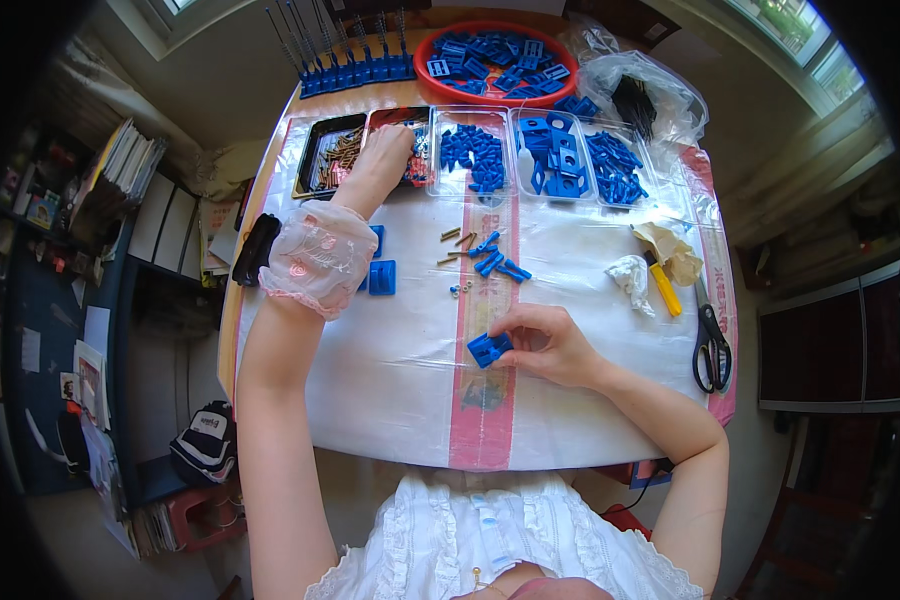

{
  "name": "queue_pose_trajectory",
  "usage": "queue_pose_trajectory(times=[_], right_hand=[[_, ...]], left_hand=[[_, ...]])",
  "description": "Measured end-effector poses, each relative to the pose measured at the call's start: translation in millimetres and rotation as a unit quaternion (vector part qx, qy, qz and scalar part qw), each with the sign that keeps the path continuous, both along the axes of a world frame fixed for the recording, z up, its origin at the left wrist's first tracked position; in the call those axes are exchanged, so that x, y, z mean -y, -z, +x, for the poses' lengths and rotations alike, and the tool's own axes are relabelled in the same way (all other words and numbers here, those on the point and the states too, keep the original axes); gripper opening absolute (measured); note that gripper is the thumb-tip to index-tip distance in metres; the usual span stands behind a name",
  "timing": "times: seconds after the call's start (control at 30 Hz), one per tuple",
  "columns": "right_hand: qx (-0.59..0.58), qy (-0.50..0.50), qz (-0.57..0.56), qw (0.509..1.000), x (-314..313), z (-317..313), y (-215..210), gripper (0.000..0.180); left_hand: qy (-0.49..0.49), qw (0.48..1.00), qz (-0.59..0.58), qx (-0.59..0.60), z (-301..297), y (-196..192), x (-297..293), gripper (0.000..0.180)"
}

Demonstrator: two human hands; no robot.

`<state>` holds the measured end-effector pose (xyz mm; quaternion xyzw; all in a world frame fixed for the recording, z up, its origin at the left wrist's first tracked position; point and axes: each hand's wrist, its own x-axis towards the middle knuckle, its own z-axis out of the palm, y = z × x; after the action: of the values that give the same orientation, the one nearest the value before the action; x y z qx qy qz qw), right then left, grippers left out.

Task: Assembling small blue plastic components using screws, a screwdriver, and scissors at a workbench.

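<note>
At the table's middle, my right hand (550, 343) pinches a small blue plastic bracket (485, 350) between thumb and fingers, just above the tabletop. My left hand (385, 152) reaches over a dark-edged tray (430, 115) of small parts at the back, its fingers curled down into it. What those fingertips grip, if anything, is hidden. Between the hands lie several blue plastic pegs (488, 266), a few brass-coloured pins (451, 235) and tiny metal nuts (460, 290). Two blue square plates (382, 278) rest beside my left forearm.
Along the back stand a tray of brass pins (342, 150), tubs of blue pieces (472, 155), and a red basin (422, 75). A rack of upright rods (355, 75) is at back left. Scissors (711, 350) and a yellow-handled tool (662, 288) lie right; a black stapler-like object (257, 248) left.
</note>
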<state>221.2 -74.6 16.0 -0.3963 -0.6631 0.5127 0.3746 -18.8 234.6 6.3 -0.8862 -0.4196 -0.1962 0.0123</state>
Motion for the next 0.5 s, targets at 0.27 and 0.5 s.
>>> queue_pose_trajectory(times=[0.27, 0.5], right_hand=[[0.014, 0.025, -0.01, 1.0, 3, 8, 7, 0.032], [-0.004, -0.004, -0.023, 1.0, 2, 3, 1, 0.033]], left_hand=[[0.017, 0.999, -0.034, 0.028, 20, -10, 4, 0.013], [0.127, 0.98, -0.124, 0.087, 7, -65, 129, 0.01]])
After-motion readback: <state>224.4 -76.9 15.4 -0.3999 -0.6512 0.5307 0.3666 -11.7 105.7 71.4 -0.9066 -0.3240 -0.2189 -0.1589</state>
